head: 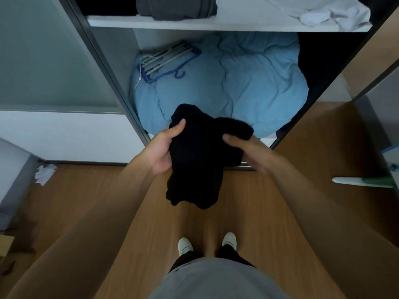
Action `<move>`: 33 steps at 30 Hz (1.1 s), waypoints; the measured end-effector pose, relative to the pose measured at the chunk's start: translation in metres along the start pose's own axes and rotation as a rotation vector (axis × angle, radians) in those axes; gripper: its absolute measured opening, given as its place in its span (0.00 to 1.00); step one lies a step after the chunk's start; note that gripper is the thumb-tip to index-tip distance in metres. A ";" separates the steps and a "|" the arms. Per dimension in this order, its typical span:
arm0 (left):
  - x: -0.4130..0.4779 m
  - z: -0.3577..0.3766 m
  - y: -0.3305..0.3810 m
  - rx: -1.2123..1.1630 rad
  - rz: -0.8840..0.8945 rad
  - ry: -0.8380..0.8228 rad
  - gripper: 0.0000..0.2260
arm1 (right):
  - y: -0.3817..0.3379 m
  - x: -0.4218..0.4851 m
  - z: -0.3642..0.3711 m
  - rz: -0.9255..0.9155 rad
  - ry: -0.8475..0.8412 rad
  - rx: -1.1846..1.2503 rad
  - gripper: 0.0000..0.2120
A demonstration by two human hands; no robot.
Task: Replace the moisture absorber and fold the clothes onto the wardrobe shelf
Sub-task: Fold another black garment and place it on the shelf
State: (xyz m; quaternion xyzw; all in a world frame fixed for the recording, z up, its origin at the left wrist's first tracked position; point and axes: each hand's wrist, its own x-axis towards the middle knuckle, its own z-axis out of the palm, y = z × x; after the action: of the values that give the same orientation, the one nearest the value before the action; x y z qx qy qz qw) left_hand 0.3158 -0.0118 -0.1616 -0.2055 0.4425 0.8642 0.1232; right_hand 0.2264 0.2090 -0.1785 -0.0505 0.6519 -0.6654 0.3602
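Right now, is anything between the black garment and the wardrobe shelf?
Nothing visible. The black garment hangs before the open wardrobe; the shelf has a grey folded pile left, white clothes right, bare board between.

A black garment (194,156), bunched and partly folded, is gripped in mid-air between the left hand (160,153) and the right hand (251,153), thumbs pressed on its top, its lower end hanging loose. Above and beyond it, on the white wardrobe shelf (237,23), a dark grey folded garment (177,7) lies at the left and a crumpled white garment (323,11) sprawls at the right, well apart
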 end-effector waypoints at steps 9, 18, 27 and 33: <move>-0.004 -0.015 0.007 0.099 -0.129 0.030 0.22 | -0.011 0.003 0.002 0.018 0.113 0.027 0.14; -0.004 -0.008 -0.001 -0.077 -0.105 -0.052 0.24 | 0.009 -0.014 0.011 0.071 -0.180 0.145 0.21; 0.003 0.003 0.007 -0.006 -0.216 0.053 0.20 | 0.008 -0.014 0.014 0.017 -0.058 0.035 0.30; 0.007 -0.002 0.015 0.127 -0.192 0.094 0.16 | 0.012 -0.012 0.021 0.019 -0.014 -0.112 0.24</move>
State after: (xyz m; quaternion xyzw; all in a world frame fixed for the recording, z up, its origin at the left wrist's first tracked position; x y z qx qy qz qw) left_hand 0.3037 -0.0219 -0.1550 -0.2791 0.4797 0.8081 0.1973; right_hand 0.2515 0.1997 -0.1813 -0.0689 0.6859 -0.6241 0.3677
